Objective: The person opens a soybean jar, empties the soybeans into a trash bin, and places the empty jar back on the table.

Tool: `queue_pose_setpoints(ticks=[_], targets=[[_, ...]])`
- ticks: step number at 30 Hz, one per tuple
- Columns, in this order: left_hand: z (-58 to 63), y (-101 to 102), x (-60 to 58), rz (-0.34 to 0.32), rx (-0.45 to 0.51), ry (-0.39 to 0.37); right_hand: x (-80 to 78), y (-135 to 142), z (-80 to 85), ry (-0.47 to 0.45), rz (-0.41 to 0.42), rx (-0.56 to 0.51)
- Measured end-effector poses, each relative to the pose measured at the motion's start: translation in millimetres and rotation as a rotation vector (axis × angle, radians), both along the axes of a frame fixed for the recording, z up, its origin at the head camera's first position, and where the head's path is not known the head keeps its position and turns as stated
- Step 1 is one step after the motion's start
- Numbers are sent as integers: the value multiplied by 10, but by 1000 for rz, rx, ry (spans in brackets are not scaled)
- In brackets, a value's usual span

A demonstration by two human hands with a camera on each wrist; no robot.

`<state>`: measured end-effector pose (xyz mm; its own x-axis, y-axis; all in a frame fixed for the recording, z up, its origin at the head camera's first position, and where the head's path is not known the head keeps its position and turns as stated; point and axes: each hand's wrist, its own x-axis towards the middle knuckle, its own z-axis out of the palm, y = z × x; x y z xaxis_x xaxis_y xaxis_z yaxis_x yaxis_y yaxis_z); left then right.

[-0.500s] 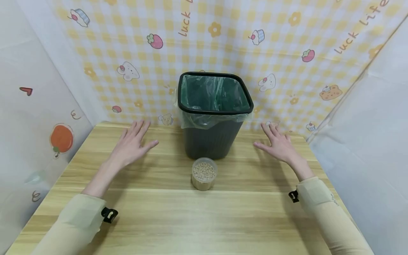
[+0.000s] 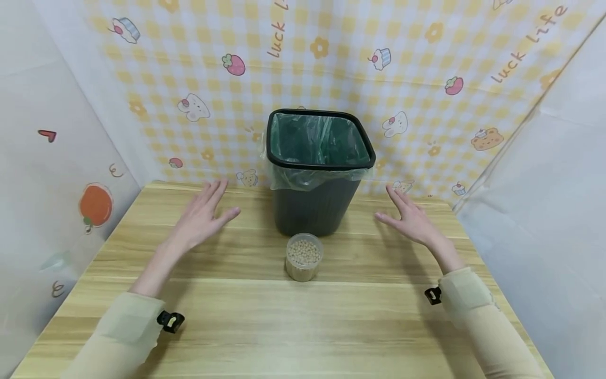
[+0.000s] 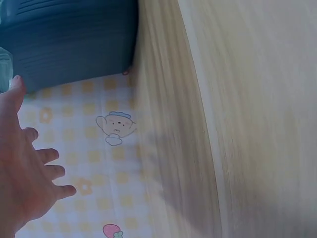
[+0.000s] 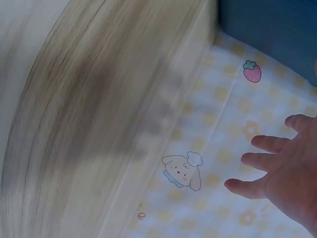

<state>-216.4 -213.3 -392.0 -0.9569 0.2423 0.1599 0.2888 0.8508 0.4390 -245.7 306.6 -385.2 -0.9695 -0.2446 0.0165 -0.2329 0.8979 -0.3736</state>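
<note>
A dark grey trash bin [image 2: 312,205] with a black rim stands upright at the back middle of the table. Its thin clear green bag [image 2: 303,179] lines the inside and folds out over the rim. In front of the bin sits a small clear tub of pale round beans [image 2: 303,257]. My left hand [image 2: 199,218] is spread over the table left of the bin, holding nothing. On the other side, my right hand [image 2: 414,221] also has straight, spread fingers and holds nothing. Both wrist views show the fingers apart from the bin's side.
The wooden table [image 2: 303,331] ends at a yellow checked cloth [image 2: 208,79] hung behind the bin. White sheets hang along the left [image 2: 57,158] and the right [image 2: 544,200]. Each sleeve has a small black clip at the cuff.
Both hands have drifted slightly inward, toward the bin. The bin and the tub stay where they were; the head view has shifted a little.
</note>
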Motion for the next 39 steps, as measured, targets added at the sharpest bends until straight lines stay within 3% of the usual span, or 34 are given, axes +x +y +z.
queue_pose_setpoints(ticks=[17, 21, 29, 34, 39], targets=[[-86, 294, 145, -61, 173, -8, 182, -172, -41, -91, 75, -160], [-91, 376, 197, -76, 220, -39, 242, -262, -35, -121, 118, -182], [-50, 458, 316, -157, 427, -149, 346, -450, 15, -180, 182, -238], [-56, 505, 363, -179, 456, -152, 408, -553, 5, -192, 219, -253], [-134, 552, 387, -218, 452, -141, 439, -662, -57, -208, 262, -248]])
